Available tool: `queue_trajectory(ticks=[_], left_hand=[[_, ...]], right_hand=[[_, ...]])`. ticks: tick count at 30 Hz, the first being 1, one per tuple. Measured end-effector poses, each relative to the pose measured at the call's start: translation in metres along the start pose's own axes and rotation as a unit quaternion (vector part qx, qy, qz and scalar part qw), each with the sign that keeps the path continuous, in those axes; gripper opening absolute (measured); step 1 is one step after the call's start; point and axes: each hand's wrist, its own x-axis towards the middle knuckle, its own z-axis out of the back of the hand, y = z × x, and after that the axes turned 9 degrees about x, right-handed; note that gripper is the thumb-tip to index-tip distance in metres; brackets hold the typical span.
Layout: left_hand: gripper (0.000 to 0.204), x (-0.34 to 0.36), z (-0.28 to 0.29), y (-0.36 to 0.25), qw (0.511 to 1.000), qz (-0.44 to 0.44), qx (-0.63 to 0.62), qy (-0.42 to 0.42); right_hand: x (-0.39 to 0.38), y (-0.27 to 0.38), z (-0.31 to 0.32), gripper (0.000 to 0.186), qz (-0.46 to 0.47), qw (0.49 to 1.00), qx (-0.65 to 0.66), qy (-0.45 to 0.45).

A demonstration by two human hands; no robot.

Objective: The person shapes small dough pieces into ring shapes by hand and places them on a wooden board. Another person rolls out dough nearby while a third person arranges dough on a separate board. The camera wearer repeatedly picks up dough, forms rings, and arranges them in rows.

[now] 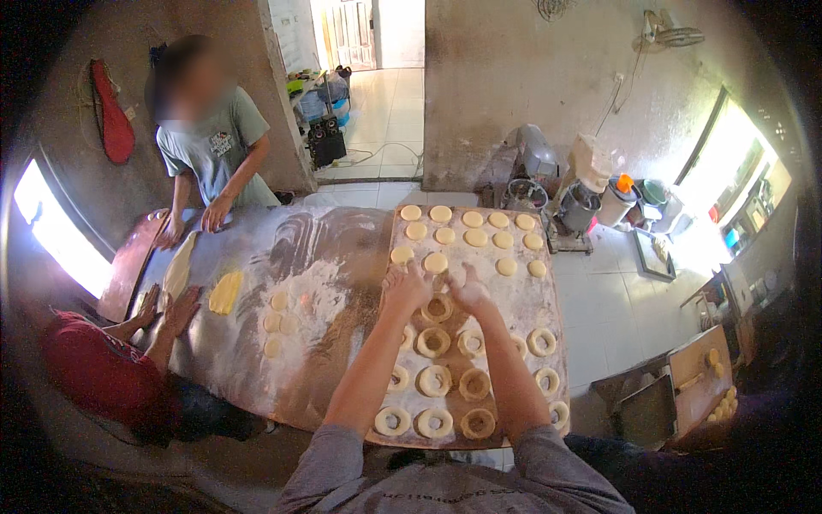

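My left hand point(409, 287) reaches over the floured board point(539, 304), its fingers apart just below the flat round dough discs point(435, 262). My right hand point(467, 287) is beside it, also with fingers spread and nothing visible held. Rows of pale discs cover the far part of the board; several dough rings point(434, 382) lie on the near part, some partly hidden behind my forearms.
Two other people point(205, 150) point(111, 360) work dough point(178, 265) on the metal table point(334, 325) at left. Mixers point(535, 154) and buckets point(616, 201) stand beyond the board. At lower right is another board point(698, 360) with dough pieces. A doorway opens at the back.
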Motion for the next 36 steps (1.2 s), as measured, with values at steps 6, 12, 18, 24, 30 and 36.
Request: queue_trajectory(ticks=[6,12,18,24,30,36], left_hand=[[0.076,-0.009,-0.016,0.017,0.994,-0.068,0.078,0.014],[0.051,-0.053,0.0,0.059,0.988,-0.129,0.025,-0.083],[0.038,-0.102,-0.009,0.214,0.987,-0.054,-0.062,-0.137],[0.032,-0.133,0.026,0.322,0.963,0.121,-0.202,-0.13],[0.027,-0.142,0.052,0.354,0.921,0.07,-0.343,-0.173],[0.023,-0.15,0.101,0.337,0.892,-0.068,-0.427,-0.131]], right_hand=[[-0.043,0.059,-0.005,0.092,-0.044,0.981,-0.173,0.08],[-0.04,0.033,-0.055,0.053,0.099,0.97,-0.22,-0.002],[-0.059,0.153,-0.173,0.04,0.124,0.959,0.011,0.254],[-0.083,0.213,-0.316,0.04,0.145,0.962,-0.166,0.162],[-0.109,0.241,-0.283,0.034,0.065,0.95,0.139,0.272],[-0.137,0.27,-0.243,0.046,0.091,0.958,0.214,0.166]])
